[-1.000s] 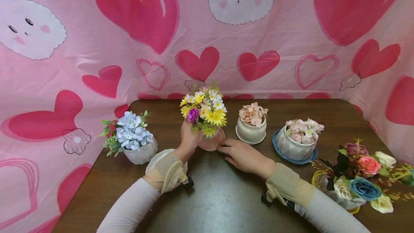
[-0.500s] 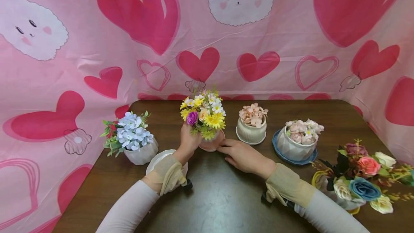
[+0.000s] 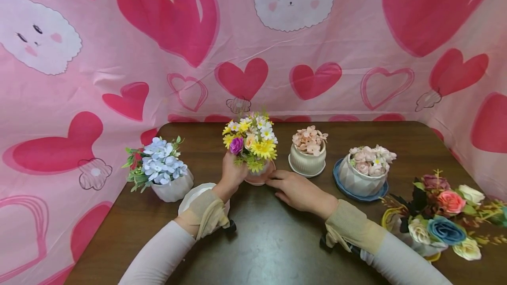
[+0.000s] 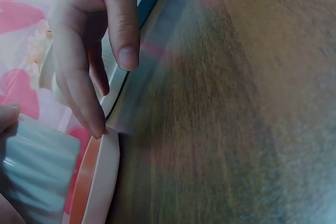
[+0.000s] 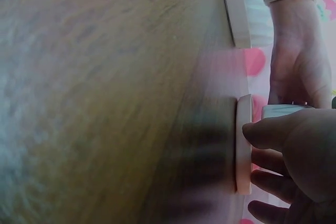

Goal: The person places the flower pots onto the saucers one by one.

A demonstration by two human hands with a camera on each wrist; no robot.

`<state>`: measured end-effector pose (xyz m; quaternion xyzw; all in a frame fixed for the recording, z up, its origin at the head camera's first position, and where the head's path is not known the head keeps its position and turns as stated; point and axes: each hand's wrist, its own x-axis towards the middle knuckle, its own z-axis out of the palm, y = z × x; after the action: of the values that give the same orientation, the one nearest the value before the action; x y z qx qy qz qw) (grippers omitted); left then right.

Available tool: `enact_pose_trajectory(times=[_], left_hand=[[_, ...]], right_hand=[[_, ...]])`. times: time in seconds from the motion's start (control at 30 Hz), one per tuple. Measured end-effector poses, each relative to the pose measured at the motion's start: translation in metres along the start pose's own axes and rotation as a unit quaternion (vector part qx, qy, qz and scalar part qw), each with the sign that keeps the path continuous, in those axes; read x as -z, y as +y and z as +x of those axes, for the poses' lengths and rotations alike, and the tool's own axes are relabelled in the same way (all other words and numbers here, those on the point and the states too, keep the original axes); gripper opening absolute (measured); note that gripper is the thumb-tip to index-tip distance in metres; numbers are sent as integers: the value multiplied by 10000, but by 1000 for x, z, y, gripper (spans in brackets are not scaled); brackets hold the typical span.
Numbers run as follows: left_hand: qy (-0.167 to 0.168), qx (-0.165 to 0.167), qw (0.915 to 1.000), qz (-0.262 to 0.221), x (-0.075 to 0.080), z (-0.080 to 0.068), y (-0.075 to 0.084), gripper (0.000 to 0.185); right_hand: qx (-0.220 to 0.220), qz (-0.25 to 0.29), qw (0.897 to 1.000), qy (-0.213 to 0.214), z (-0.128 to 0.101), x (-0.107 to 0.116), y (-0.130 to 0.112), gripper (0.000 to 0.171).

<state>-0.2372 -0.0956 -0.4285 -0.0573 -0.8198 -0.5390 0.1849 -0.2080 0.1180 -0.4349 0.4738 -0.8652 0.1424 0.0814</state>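
A pale ribbed pot of yellow, white and purple flowers stands over a pink saucer at the middle of the dark wooden table. My left hand grips the pot's left side. Whether the pot rests on the saucer or hangs just above it, I cannot tell. My right hand lies flat on the table with straight fingertips against the saucer's rim. The right wrist view shows the saucer edge-on, the pot and my left hand behind it.
A white pot of blue flowers stands at the left, with a white saucer under my left wrist. To the right are a cream pot of peach flowers, pink roses on a blue saucer and a mixed bouquet. Pink heart cloth surrounds the table.
The flower pot in my left hand has sunk slightly toward the pink saucer. My right hand has stayed at the saucer's rim.
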Motion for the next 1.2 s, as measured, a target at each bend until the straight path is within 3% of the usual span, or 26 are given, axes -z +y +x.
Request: enact_pose_trajectory(times=[0.47,1.2], left_hand=[[-14,234,9997,0,-3,-1,-3,38],[85,-67,9999,-69,-6,-5,-6,37]], right_hand=[[-36,17,10000,-32,1,1,-1,40],[5,-9,10000,14,0,0,0,41]])
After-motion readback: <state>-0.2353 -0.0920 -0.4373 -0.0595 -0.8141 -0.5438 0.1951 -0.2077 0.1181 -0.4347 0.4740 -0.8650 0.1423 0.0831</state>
